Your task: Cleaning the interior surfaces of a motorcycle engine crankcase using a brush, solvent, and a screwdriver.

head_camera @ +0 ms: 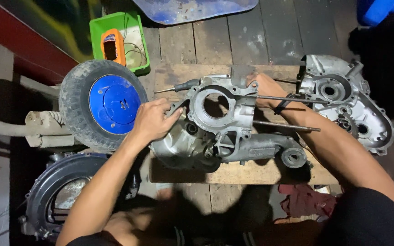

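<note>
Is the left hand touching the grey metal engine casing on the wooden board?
Touching. The head view shows the left hand with its fingers laid on the near-left edge of the grey metal engine casing, no gap between them.

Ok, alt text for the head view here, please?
Both bare hands, left hand and right hand, grip a grey cast-metal engine casing on a wooden board. A second grey metal casing half lies to its right, a blue-hubbed rubber wheel to its left.

Your hands rest on a dull, greasy cast-metal engine casing. It lies on a rough, bare wooden board. The nearby wheel pairs matt rubber with a glossy blue hub.
</note>
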